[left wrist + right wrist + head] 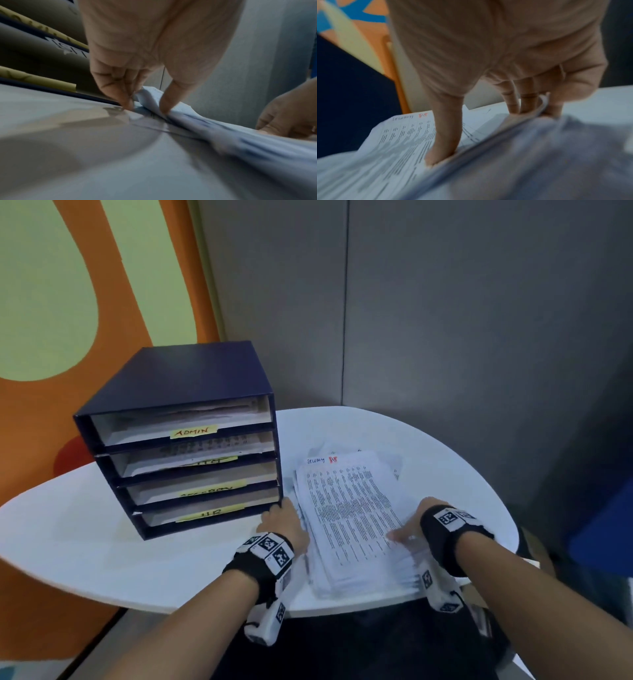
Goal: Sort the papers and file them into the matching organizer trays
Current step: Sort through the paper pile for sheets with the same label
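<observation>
A thick stack of printed papers [349, 515] lies on the white round table [85, 542], just right of a dark blue four-tray organizer [171, 378]. Yellow labels mark the trays; the top one reads ADMIN [194, 432], and the upper trays hold sheets. My left hand [284, 510] is at the stack's left edge by the organizer's lower corner. In the left wrist view its fingers [126, 104] reach the table and the thumb presses the papers [240, 142]. My right hand [407, 529] grips the right edge, thumb on top [436, 155], fingers [522, 105] behind the edge.
Grey wall panels rise behind the table, and an orange and green wall stands at the left. The table's front rim [342, 609] runs close under my wrists. Some loose sheets [394, 463] stick out behind the stack.
</observation>
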`<state>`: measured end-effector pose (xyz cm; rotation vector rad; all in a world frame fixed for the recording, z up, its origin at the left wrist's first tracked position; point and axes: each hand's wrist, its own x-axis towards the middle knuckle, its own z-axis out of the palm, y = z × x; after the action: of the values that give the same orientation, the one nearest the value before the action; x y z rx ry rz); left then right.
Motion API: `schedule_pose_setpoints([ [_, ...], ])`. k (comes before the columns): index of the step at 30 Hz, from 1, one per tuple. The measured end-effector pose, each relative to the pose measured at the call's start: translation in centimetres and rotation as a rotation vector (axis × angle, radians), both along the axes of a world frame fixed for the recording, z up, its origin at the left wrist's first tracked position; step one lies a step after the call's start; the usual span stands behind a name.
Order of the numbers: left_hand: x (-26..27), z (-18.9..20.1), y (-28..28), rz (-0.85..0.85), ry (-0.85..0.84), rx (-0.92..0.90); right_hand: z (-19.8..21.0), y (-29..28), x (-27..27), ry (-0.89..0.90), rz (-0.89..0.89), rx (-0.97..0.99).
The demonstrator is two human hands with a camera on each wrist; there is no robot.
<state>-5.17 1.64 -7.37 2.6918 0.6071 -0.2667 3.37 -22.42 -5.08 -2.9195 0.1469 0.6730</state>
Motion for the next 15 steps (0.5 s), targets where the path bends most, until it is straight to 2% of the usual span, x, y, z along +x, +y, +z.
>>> schedule_pose_setpoints([
  [3,0.5,0.0,0.6,0.112,-0.078,-0.184,-0.6,0.3,0.1,0.073,0.011,0.022],
  [6,0.7,-0.5,1.7,0.216,-0.097,-0.349,-0.6,0.0,0.0,0.105,0.180,-0.037],
  [8,0.6,-0.7,2.1,0.303,-0.096,-0.572,0.2,-0.3,-0.5,0.061,0.212,-0.060],
  [11,-0.3,0.2,1.9,0.405,0.031,-0.842,1.7,-0.5,-1.1,0.003,0.376,-0.184],
  [15,-1.6,0.9,2.1,0.335,0.218,-0.888,2.1,-1.3,-0.7,-0.049,0.445,-0.300],
])
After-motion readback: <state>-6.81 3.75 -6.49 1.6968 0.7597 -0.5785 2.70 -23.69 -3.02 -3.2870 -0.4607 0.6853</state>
